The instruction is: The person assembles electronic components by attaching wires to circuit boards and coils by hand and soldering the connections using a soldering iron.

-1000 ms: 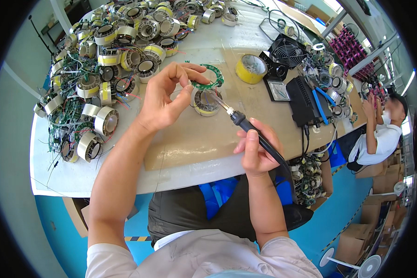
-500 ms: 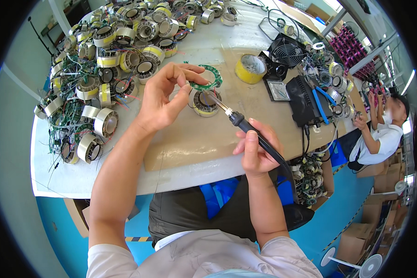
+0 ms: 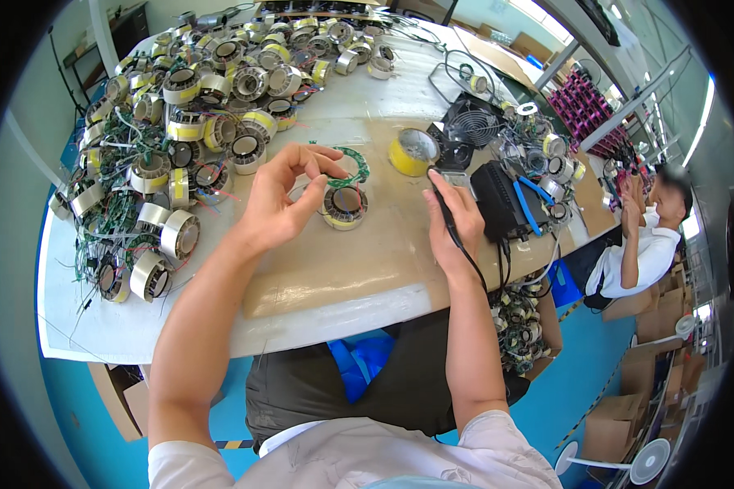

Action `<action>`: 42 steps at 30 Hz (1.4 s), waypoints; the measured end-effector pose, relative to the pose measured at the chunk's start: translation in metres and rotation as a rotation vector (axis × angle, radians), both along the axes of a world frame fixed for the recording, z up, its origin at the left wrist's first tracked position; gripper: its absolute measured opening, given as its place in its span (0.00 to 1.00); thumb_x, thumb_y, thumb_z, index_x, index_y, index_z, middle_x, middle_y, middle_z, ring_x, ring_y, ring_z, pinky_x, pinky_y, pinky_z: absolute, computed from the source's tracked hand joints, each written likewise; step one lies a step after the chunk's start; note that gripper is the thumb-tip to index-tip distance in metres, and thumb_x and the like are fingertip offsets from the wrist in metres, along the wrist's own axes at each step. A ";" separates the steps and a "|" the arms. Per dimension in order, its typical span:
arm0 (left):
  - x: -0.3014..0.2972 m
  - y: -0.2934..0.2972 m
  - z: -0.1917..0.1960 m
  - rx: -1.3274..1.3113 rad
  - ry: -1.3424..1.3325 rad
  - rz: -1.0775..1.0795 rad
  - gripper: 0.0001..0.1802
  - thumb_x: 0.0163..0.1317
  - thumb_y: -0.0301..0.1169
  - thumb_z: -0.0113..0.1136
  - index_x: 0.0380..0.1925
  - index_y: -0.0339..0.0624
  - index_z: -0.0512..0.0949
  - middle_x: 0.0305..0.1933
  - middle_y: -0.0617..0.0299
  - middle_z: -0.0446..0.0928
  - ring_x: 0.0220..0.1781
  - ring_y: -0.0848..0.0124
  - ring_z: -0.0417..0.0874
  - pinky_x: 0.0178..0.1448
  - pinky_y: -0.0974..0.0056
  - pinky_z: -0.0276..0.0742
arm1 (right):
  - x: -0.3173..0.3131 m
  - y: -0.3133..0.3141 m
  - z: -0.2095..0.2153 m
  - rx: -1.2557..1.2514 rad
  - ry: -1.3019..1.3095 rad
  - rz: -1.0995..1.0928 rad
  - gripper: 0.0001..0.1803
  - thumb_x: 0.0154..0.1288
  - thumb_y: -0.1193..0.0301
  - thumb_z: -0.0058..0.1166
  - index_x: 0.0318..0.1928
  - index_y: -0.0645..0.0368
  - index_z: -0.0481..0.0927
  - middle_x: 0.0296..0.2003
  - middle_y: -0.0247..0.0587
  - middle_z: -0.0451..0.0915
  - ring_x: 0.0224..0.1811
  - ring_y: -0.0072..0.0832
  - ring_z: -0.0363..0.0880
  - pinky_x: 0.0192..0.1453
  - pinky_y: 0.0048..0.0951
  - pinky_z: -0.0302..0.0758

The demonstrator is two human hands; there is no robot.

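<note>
You are between touches on the round wound coil (image 3: 345, 206) that sits alone on the brown mat (image 3: 359, 261) in front of you: judging by how things lie, the joining work on it is paused, not finished. Your right hand (image 3: 453, 220) is clenched around the black soldering iron (image 3: 442, 205), which points up and away from you toward the yellow tape roll (image 3: 413, 151), so its tip is well clear of the coil. Your left hand (image 3: 281, 198) hovers just to the left of the coil with thumb and forefinger drawn together; whether they pinch a fine wire is too small to tell. The green ring board (image 3: 355, 169) lies just beyond the coil, partly behind your fingertips. The next move probably calls for swinging the iron back left and down to the coil's upper rim while your left hand steadies the lead there; keep the hot tip off your fingers and the windings. The heap of finished coils (image 3: 179, 122) stays well apart, up and left on the surface (image 3: 359, 106).
</note>
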State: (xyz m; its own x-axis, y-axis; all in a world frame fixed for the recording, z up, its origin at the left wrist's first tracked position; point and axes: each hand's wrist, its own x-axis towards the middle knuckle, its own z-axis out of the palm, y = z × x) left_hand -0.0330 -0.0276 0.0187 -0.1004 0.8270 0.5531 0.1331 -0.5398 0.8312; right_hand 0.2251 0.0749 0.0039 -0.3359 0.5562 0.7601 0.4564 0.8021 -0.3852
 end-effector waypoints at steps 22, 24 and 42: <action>0.005 0.009 -0.008 0.086 0.092 0.145 0.03 0.63 0.18 0.62 0.33 0.36 0.78 0.41 0.57 0.84 0.58 0.64 0.82 0.64 0.60 0.75 | -0.009 -0.053 -0.031 -0.380 0.784 0.514 0.15 0.71 0.75 0.58 0.53 0.72 0.74 0.36 0.55 0.84 0.22 0.22 0.80 0.21 0.20 0.76; 0.007 0.007 -0.006 0.077 0.107 0.127 0.03 0.66 0.17 0.59 0.35 0.36 0.77 0.43 0.54 0.85 0.64 0.57 0.77 0.69 0.52 0.70 | -0.009 -0.053 -0.029 -0.376 0.739 0.492 0.15 0.70 0.76 0.59 0.52 0.72 0.76 0.35 0.55 0.84 0.21 0.20 0.80 0.21 0.19 0.75; 0.006 0.008 -0.006 0.104 0.106 0.138 0.03 0.62 0.17 0.63 0.32 0.36 0.79 0.41 0.57 0.86 0.60 0.61 0.81 0.66 0.57 0.73 | -0.012 -0.053 -0.026 -0.410 0.679 0.504 0.13 0.69 0.77 0.59 0.51 0.70 0.77 0.31 0.51 0.85 0.18 0.16 0.76 0.22 0.16 0.73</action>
